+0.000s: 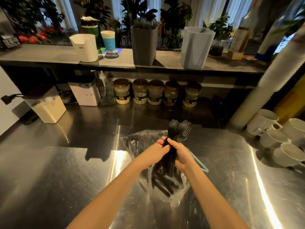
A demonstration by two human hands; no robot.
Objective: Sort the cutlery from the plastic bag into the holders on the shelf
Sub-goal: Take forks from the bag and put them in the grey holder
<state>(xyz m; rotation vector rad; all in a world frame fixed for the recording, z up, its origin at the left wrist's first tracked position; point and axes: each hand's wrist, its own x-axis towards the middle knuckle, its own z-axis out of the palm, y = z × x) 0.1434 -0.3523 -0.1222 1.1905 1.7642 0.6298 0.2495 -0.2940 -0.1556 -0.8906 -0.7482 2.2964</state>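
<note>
Your table [57, 171] stretches wide left of the plastic bag [132, 142]. Cups [272, 139] crowd its right, and the shelf [168, 61] edge runs beyond it. Above the bag, your left hand [156, 152] and right hand [182, 157] clasp bundled forks [179, 130], tines up.

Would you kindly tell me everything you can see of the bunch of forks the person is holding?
The forks are black, glossy and look like plastic. Several are bunched together, too many to count. The bunch stands roughly upright, tines on top and leaning toward the shelf, handles pointing down. The left hand and right hand both grip the handles from either side. The handle ends hang over the open clear bag, which holds more black cutlery.
</note>
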